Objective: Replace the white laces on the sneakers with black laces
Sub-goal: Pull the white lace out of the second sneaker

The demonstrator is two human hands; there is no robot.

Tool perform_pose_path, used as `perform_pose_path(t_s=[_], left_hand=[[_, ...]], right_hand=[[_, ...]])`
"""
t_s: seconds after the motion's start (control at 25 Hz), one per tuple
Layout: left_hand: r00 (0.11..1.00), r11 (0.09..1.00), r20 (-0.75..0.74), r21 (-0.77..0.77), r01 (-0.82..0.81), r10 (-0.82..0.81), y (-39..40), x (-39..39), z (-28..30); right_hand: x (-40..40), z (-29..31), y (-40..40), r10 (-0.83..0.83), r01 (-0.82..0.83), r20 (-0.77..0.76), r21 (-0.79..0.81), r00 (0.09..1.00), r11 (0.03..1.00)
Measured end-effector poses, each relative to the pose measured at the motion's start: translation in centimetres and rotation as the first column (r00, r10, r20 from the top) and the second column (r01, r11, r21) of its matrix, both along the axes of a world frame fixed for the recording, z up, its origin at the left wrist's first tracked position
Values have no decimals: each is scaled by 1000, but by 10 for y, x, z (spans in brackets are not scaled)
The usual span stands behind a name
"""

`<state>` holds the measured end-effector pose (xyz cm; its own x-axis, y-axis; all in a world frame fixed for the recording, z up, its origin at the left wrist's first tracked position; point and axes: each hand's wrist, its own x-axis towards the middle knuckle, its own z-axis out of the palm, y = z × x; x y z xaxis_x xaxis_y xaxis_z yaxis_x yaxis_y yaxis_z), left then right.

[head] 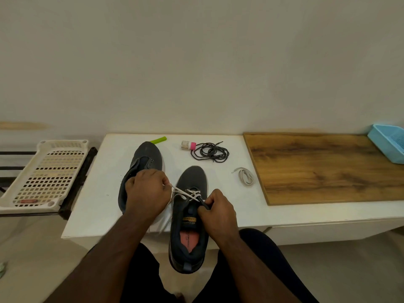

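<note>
Two dark grey sneakers sit on a white table (pixel 229 206). The right sneaker (pixel 189 217) overhangs the front edge, heel toward me, and still carries a white lace (pixel 188 192) across its eyelets. My left hand (pixel 147 191) pinches one end of that lace and pulls it left. My right hand (pixel 218 212) grips the sneaker's right eyelet edge by the tongue. The left sneaker (pixel 143 162) lies partly hidden behind my left hand, with no lace visible in it. A coil of black laces (pixel 210 152) lies at the back. A removed white lace (pixel 246 176) rests to the right.
A small bottle with a pink cap (pixel 188 145) and a green tube (pixel 157 140) lie near the wall. A wooden board (pixel 328 167) covers the table's right part, with a blue basket (pixel 388 143) on it. A white perforated tray (pixel 47 173) stands on a rack at left.
</note>
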<state>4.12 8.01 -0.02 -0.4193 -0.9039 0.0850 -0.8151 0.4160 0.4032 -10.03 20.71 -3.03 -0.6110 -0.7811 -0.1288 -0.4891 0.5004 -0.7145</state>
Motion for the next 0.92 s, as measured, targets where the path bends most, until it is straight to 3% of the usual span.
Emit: perform_pose_path(t_s=[0.24,0.44,0.64,0.84,0.92], left_hand=[[954,969,174,50,241,-246,37,-35,-3],[964,977,164,24,211,-212,35,-30,1],[999,1000,38,-7,-2,2,8,-7,7],[963,977,171,82,197,-209,33,-27,-1],[953,976,207,57,212,-219,38,-32,-4]], right_hand=[[-1,0,1,2,-2,-13,-3,1000,1000],[-1,0,0,6,-6,-19,4,1000,1000],[1,0,-1,6,-6,5,-3,1000,1000],[0,1,-1,4,-4,-8,-5,1000,1000],[0,1,0,2,-2,-12,-2,1000,1000]])
